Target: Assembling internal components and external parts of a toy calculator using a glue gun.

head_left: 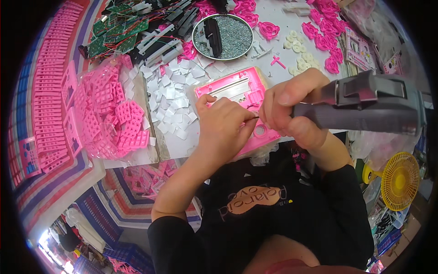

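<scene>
- Your right hand point(292, 107) had a closed grip around the grey electric screwdriver point(365, 107), its long axis running left toward the pink plastic housing point(237, 93) on the surface point(278, 55).
- Your left hand point(223, 125) pinched shut beside the tip, steadying something too small to identify, nearer the housing.

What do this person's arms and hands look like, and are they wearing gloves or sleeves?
No gloves: both the left hand and right hand are bare, with no rings, watch or bands showing. The forearms are uncovered too. Black sleeves begin near the elbows, part of a black top with a tan oval patch on the chest.
</scene>
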Motion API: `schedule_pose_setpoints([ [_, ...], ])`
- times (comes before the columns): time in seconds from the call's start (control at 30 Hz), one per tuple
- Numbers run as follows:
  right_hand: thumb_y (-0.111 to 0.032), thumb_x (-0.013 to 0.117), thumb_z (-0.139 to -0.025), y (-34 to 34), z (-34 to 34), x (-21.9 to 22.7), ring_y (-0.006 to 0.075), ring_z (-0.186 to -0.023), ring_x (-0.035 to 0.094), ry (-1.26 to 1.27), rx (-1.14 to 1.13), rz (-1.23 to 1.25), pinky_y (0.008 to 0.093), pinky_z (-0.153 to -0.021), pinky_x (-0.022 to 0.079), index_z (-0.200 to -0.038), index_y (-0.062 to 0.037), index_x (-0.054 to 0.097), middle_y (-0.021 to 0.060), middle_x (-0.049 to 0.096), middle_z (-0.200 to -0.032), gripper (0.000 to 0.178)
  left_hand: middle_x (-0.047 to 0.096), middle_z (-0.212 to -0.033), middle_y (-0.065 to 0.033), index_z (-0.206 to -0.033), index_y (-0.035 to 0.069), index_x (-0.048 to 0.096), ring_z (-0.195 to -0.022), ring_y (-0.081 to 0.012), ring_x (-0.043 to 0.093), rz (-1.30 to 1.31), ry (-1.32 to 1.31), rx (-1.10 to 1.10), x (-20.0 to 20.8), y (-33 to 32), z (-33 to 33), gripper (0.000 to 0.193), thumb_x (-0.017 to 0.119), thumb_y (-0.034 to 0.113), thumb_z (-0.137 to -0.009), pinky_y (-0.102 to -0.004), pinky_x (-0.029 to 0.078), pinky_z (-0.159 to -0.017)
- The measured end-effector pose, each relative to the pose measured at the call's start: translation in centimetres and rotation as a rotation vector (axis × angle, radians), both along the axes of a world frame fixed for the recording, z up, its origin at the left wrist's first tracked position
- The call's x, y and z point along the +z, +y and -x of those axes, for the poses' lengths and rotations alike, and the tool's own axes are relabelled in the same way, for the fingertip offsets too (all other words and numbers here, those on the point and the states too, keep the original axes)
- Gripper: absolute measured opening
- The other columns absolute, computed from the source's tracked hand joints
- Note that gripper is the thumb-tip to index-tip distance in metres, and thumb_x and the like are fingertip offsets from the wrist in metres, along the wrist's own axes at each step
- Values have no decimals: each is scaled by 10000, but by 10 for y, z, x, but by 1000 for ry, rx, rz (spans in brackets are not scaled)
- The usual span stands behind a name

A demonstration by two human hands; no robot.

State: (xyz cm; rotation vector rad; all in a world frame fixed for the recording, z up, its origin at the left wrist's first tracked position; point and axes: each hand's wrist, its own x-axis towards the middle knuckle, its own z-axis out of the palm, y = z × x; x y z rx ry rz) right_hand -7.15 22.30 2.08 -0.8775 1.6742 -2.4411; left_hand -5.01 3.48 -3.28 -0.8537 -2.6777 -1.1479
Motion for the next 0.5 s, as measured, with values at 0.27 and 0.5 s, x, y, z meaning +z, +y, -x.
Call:
schedule_pose_setpoints([
  [0.27, -99, 695, -892, 10, -5, -41, 118, -675, 539, -45, -51, -60, 279, -628, 467, -1124, -30, 509, 60, 563, -835, 305, 622, -1113, -10, -935, 139, 719, -1026, -220, 568, 136, 97, -43, -8, 0, -6, 279, 806, 318, -738, -572, 288, -1033],
  [0.5, -87, 674, -909, 9, -8, -45, 202, -626, 564, 147, -29, -441, 342, -594, 481, -981, -44, 528, 72, 557, -672, 169, 630, -1123, -19, -881, 143, 744, -1061, -217, 562, 238, 162, -47, -14, 2, -7, 239, 782, 337, -746, -597, 292, -1061],
])
